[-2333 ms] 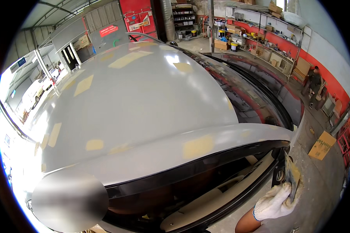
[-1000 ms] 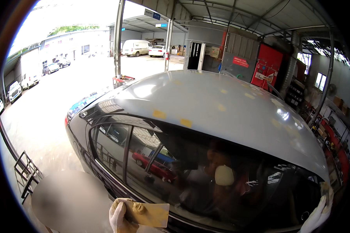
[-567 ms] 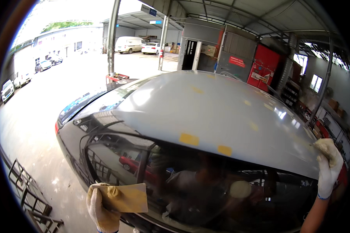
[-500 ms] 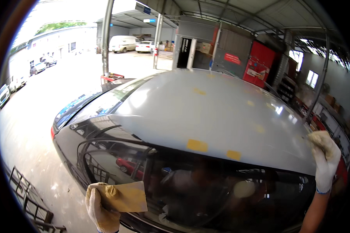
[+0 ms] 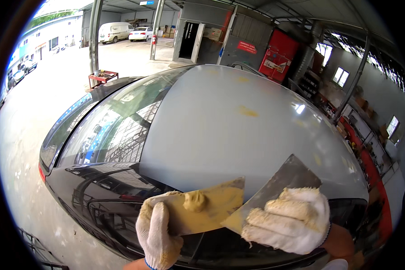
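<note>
Both hands wear stained white knit gloves and are close together over the near edge of a car's grey roof (image 5: 202,135). My left hand (image 5: 159,234) pinches the end of a flat, putty-smeared plate (image 5: 220,202). On that plate sits a lump of yellow putty (image 5: 195,201). Gripped in my right hand (image 5: 292,220) is a broad metal putty spreader (image 5: 292,175), tilted, its lower yellow-coated corner beside the plate's right end. Whether the two touch I cannot tell. Farther back, a yellow putty patch (image 5: 248,111) marks the roof.
The car's windshield (image 5: 117,121) slopes away to the left of the roof. Beyond it stand a small red cart (image 5: 103,77) and a metal post (image 5: 95,40). A red cabinet (image 5: 278,56) is at the back, and a black metal frame (image 5: 36,247) lies at lower left.
My right hand has come from the roof's far right to beside the left one, its spreader now plainly visible. My left hand has moved right and slightly up with the plate. The view has shifted.
</note>
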The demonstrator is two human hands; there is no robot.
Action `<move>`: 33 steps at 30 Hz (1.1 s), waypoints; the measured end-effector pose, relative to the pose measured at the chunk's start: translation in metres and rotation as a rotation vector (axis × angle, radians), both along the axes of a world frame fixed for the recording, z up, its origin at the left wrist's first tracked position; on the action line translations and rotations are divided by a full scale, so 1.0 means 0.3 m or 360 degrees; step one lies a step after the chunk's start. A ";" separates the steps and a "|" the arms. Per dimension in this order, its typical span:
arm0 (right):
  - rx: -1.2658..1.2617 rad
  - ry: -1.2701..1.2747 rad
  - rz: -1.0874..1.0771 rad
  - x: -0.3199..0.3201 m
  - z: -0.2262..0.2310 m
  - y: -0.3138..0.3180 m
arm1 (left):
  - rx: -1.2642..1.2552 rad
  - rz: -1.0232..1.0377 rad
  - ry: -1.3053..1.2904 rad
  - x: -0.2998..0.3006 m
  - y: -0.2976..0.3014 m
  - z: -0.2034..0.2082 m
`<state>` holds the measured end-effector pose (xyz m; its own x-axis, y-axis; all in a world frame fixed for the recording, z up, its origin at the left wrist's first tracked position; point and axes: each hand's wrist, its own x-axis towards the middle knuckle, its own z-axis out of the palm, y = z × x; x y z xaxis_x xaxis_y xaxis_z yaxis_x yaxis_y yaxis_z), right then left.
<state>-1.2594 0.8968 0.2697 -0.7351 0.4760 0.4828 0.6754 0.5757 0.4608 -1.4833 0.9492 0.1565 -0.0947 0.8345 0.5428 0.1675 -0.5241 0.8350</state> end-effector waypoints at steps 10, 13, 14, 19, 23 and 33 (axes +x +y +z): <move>-0.0126 -0.0095 0.0080 -0.139 -0.020 0.101 | -0.0187 -0.0097 -0.0369 -0.001 0.032 0.008; -0.0084 -0.0310 0.0300 -0.095 -0.006 0.115 | -0.0124 -0.0052 0.0063 -0.039 0.029 0.006; -0.0052 -0.0530 0.0488 -0.043 0.009 0.139 | -0.0190 -0.0010 -0.0066 -0.045 0.020 -0.005; -0.0207 -0.0031 -0.0013 0.014 0.062 0.144 | -0.0034 0.0531 -0.0451 -0.280 0.017 -0.211; -0.0777 0.1101 -0.0093 0.090 0.021 0.252 | -0.0140 0.0944 -0.0398 -0.450 0.000 -0.320; -0.0528 0.0504 -0.0288 0.040 -0.127 0.595 | -0.0330 0.0817 -0.0245 -0.510 -0.012 -0.344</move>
